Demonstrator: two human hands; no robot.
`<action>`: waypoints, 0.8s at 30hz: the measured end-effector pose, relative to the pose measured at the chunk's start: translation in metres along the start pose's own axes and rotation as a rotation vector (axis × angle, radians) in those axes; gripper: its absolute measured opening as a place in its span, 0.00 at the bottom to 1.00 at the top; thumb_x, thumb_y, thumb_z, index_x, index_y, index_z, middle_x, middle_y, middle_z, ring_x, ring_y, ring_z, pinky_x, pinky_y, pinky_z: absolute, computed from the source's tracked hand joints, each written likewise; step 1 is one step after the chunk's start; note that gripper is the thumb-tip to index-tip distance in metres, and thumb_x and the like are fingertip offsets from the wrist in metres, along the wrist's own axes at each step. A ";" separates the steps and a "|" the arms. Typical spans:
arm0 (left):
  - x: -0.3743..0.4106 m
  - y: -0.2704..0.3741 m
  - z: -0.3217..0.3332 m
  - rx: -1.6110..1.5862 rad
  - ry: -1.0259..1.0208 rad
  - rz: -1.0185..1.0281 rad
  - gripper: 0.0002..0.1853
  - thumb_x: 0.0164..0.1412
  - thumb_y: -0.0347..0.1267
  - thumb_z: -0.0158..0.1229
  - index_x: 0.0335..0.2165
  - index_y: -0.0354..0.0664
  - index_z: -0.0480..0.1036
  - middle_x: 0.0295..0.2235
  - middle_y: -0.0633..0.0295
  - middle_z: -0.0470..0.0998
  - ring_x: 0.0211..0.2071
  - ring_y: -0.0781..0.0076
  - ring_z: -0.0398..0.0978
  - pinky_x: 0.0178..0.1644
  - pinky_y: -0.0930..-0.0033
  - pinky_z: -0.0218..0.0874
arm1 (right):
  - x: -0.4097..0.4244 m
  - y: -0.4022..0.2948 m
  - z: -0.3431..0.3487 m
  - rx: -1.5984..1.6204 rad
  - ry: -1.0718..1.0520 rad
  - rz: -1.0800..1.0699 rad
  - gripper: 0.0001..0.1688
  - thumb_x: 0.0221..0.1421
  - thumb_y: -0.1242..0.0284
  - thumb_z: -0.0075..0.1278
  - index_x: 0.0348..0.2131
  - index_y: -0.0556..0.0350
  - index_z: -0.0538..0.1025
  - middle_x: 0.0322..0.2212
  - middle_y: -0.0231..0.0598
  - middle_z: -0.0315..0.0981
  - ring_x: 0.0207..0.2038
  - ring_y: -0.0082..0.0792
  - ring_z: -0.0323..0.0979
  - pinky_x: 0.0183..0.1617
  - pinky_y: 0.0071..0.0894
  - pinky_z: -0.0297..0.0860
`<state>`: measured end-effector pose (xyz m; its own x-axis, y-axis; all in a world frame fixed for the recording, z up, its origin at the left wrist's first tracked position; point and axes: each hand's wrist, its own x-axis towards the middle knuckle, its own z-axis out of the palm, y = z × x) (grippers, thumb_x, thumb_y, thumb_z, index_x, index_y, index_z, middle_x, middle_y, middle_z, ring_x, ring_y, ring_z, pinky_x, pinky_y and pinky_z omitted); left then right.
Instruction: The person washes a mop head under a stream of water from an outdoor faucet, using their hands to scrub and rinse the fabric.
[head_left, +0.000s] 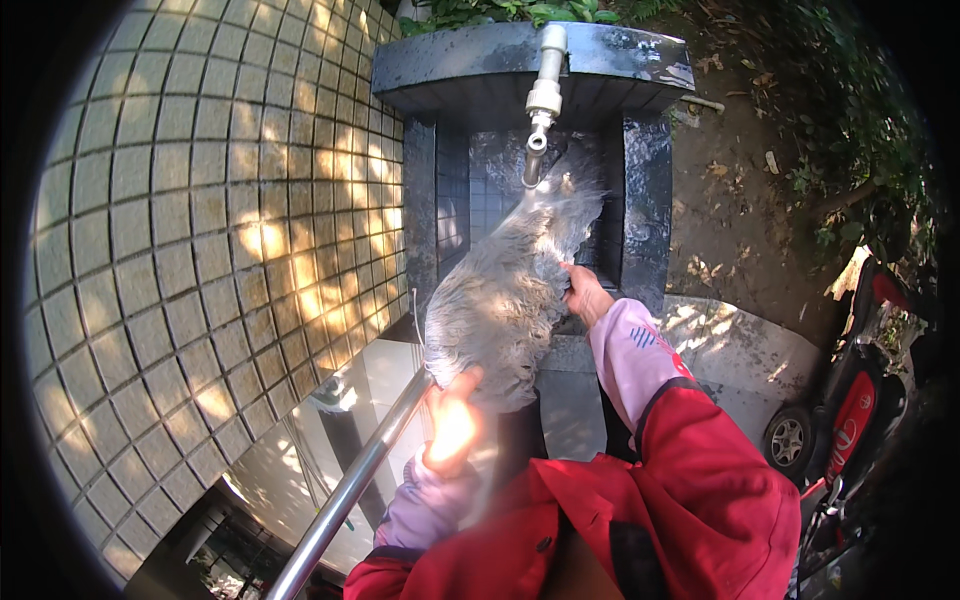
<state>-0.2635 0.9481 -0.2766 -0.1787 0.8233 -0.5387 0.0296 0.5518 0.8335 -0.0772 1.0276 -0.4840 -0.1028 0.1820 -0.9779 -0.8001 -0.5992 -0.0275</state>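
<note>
A wet, grey-white string mop head (502, 289) spreads over the front of a tiled wash basin (646, 202). Its shiny metal handle (367, 465) slants down towards the lower left. At the joint of handle and strands, my left hand (454, 420) grips the mop, partly washed out by bright sunlight. My right hand (587, 294) pinches the strands along the mop head's right edge. Above the far end of the strands is a metal tap (535, 146) on a white pipe (551, 60). Water appears to run from its spout onto the mop.
A beige tiled wall (247, 202) rises close on the left. The basin's dark back ledge (465, 56) carries the pipe. Bare soil (720, 225) and green plants (862, 150) lie to the right. A red and black wheeled vehicle (847, 427) stands at the lower right.
</note>
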 end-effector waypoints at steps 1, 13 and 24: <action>-0.002 -0.011 -0.009 -0.024 -0.011 0.009 0.21 0.40 0.20 0.47 0.39 0.35 0.64 0.36 0.61 0.69 0.38 0.68 0.65 0.45 0.69 0.53 | 0.001 0.005 0.000 -0.014 0.008 -0.010 0.13 0.51 0.74 0.38 0.37 0.64 0.65 0.35 0.44 0.67 0.36 0.39 0.68 0.40 0.40 0.66; -0.045 -0.015 -0.087 -0.540 0.035 -0.132 0.17 0.41 0.20 0.50 0.36 0.33 0.64 0.31 0.58 0.69 0.33 0.67 0.69 0.41 0.68 0.61 | -0.033 0.100 -0.012 -0.035 0.076 -0.003 0.09 0.51 0.72 0.41 0.31 0.58 0.68 0.27 0.35 0.70 0.28 0.30 0.69 0.30 0.27 0.68; -0.120 0.054 -0.177 -0.485 0.132 -0.116 0.33 0.34 0.23 0.53 0.46 0.32 0.56 0.41 0.53 0.65 0.42 0.59 0.64 0.49 0.62 0.53 | -0.147 0.182 0.001 0.025 -0.166 0.141 0.12 0.55 0.71 0.33 0.36 0.60 0.65 0.35 0.41 0.66 0.37 0.37 0.66 0.41 0.41 0.64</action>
<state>-0.4144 0.8559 -0.1451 -0.2768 0.7192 -0.6373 -0.4519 0.4879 0.7469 -0.2086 0.8927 -0.3447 -0.3088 0.2245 -0.9243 -0.7851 -0.6087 0.1145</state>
